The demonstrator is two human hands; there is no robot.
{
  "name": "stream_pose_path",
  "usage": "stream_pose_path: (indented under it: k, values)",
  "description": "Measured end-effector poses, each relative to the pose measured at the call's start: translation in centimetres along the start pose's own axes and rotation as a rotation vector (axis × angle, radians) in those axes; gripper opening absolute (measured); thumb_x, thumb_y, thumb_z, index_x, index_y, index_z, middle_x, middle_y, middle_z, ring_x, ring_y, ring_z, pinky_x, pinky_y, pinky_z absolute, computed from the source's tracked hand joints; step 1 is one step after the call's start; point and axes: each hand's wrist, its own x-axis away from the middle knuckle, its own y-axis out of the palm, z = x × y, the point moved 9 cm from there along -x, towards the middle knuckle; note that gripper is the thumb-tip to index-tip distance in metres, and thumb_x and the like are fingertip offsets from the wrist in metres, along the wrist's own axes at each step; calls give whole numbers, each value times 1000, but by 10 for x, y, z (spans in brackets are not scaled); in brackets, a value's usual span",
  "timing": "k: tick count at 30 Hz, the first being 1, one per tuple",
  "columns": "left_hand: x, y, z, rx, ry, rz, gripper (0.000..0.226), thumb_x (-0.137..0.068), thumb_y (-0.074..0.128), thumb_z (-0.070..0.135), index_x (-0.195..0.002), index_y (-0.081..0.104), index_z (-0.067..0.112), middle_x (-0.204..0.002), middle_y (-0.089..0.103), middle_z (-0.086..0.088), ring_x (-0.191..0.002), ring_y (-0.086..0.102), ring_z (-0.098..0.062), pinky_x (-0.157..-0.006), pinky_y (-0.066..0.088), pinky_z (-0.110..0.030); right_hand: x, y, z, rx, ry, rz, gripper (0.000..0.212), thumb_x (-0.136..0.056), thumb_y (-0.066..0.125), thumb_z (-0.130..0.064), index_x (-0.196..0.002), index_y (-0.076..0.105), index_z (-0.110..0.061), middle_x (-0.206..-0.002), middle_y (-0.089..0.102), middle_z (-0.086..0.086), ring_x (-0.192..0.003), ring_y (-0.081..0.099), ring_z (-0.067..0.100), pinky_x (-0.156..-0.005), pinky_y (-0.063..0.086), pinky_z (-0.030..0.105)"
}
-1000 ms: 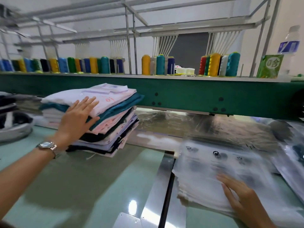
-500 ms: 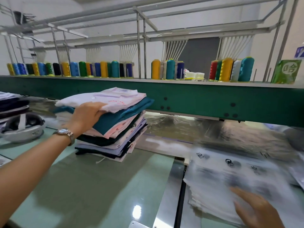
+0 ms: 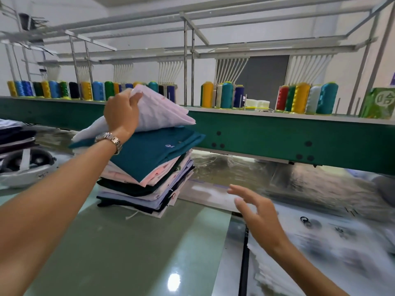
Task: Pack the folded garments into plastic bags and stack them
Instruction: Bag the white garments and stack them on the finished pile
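A stack of folded garments (image 3: pixel 149 180) stands on the pale green table (image 3: pixel 128 253), with a teal garment (image 3: pixel 154 150) now on top. My left hand (image 3: pixel 121 113) grips the white folded garment (image 3: pixel 162 112) by its near edge and holds it tilted up above the stack. My right hand (image 3: pixel 254 212) hovers with spread fingers and nothing in it, to the right of the stack, over the near left corner of a pile of clear plastic bags (image 3: pixel 320 248).
A green machine beam (image 3: pixel 277 135) with rows of coloured thread cones (image 3: pixel 303 98) runs across the back, just behind the stack. Dark folded clothes (image 3: pixel 15 135) and a white helmet-like object (image 3: pixel 25 167) sit at the left. Shiny plastic sheeting (image 3: pixel 277 174) lies under the beam.
My left hand closed on the white top garment and lifted it off the stack, uncovering the teal one. My right hand rose off the plastic bags and moved left, fingers spread.
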Motion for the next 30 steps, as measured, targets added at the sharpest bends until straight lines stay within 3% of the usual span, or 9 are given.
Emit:
stream_pose_path:
  k: [4,8,13,16,19,23,25,27,30]
  values:
    - [1,-6,36,-151,57,47,59,-101,36,54,-105,66,4,-89,70,-20,-80,65,-36,-64,43,-38,-24,29,-9,-199,113,-94,26,-97,50,-16,-107,73,-21,-103,73,-13,-101,63,-5,-93,48,22]
    - [32,-12,78,-156,224,39,51,-99,44,51,-113,68,8,-66,59,-5,-57,48,-18,-54,29,-26,-53,60,-1,-418,316,-233,41,-103,31,-32,-111,68,-16,-105,74,-1,-104,67,16,-91,50,32]
    - [84,-22,118,-115,391,-5,35,-97,55,43,-107,72,14,-65,67,-6,-52,58,-22,-53,35,-22,-102,83,0,-974,587,-213,64,-99,28,-58,-145,28,-13,-125,58,26,-104,66,39,-92,52,49]
    - [111,-32,132,-103,453,-14,20,-93,66,33,-95,74,15,-65,69,-6,-53,64,-25,-53,34,-23,-122,95,-15,-1092,676,-276,64,-94,29,-67,-119,38,-9,-123,55,32,-100,65,44,-84,55,52]
    - [134,-38,139,-107,494,-39,10,-89,71,27,-89,75,17,-64,69,-1,-50,63,-22,-51,30,-21,-134,101,-32,-1154,671,-291,48,-97,42,-46,-95,55,0,-83,69,21,-74,69,32,-62,60,39]
    - [160,-34,142,-34,567,-147,16,-86,73,37,-95,76,24,-66,71,2,-50,64,-22,-45,39,-25,-134,102,-29,-999,689,-279,21,-96,35,-4,-79,47,-5,-46,53,5,-40,56,14,-39,44,17]
    - [161,-29,131,-65,544,-229,39,-91,53,60,-90,75,27,-69,71,4,-56,64,-20,-48,41,-26,-133,105,-17,-928,707,-241,23,-100,33,-4,-115,51,-6,-71,64,15,-55,62,18,-51,49,23]
    - [146,-17,94,-269,380,-367,75,-92,14,75,-105,71,28,-93,72,2,-80,66,-19,-67,47,-32,-136,110,-10,-853,658,-240,74,-94,38,10,-153,12,-27,-139,47,21,-87,64,27,-73,51,36]
    - [109,-7,4,-609,2,-515,71,-96,24,65,-133,50,10,-128,54,-14,-114,53,-32,-90,43,-43,-130,118,-10,-825,596,-295,99,-85,39,21,-153,-4,-37,-161,10,8,-73,72,25,-63,57,39]
